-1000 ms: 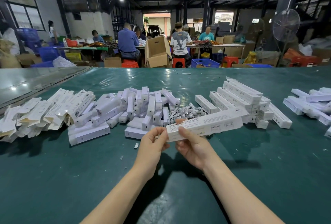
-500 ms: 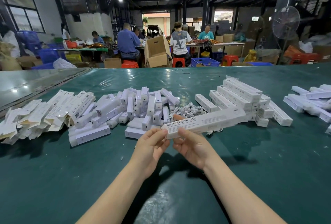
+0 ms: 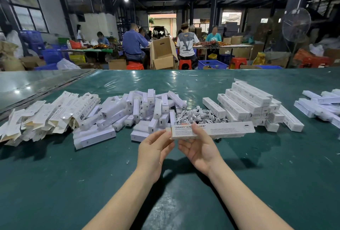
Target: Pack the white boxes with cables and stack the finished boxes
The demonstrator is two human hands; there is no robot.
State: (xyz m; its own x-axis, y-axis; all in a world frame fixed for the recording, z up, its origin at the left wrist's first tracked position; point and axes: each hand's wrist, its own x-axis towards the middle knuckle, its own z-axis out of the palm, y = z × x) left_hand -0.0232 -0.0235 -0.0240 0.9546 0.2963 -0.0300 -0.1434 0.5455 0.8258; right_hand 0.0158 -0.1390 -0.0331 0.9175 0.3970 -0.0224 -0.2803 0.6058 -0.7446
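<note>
Over the green table (image 3: 73,183), I am holding a long white box (image 3: 220,131) level in both hands. My right hand (image 3: 200,148) is gripping it from beneath, thumb over the top, while my left hand (image 3: 154,148) is pinching its left end. The cables (image 3: 195,115) are lying just behind it, beside the stacked boxes (image 3: 248,102).

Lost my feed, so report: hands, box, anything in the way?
Right hand grips box from below, thumb on top. Left hand pinches its end. Box off table, stack to its right. Nothing seen between.
</note>
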